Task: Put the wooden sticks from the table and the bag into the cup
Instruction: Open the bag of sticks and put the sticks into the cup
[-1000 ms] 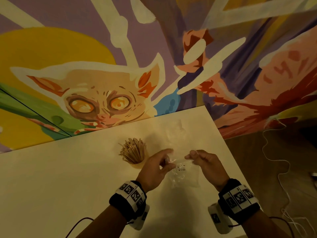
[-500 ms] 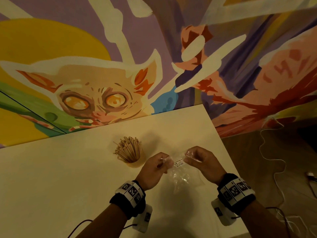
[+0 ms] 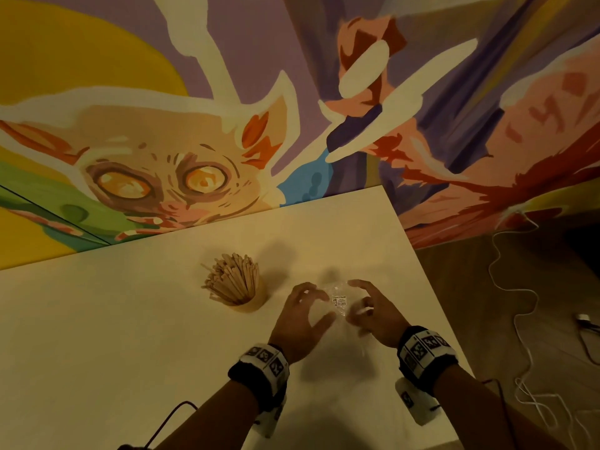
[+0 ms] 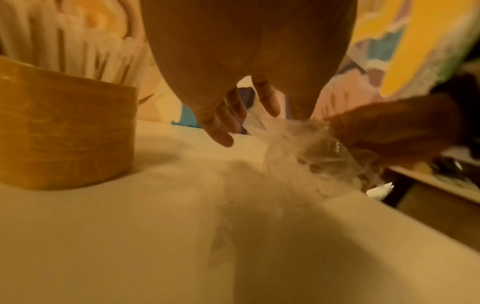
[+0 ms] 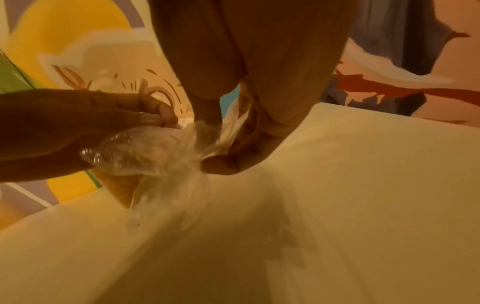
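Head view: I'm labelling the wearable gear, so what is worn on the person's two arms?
Bare forearms, no sleeves. The left hand and right hand each have a black wristband carrying white square-code tags. A white camera unit hangs under each wrist, and a thin dark cable trails from the left one.

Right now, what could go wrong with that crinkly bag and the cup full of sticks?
The left hand works close beside the cup; a bump might tip it and spill the wooden sticks. The clear plastic bag, crumpled between both hands, sits near the table edge by the right hand and could slip off.
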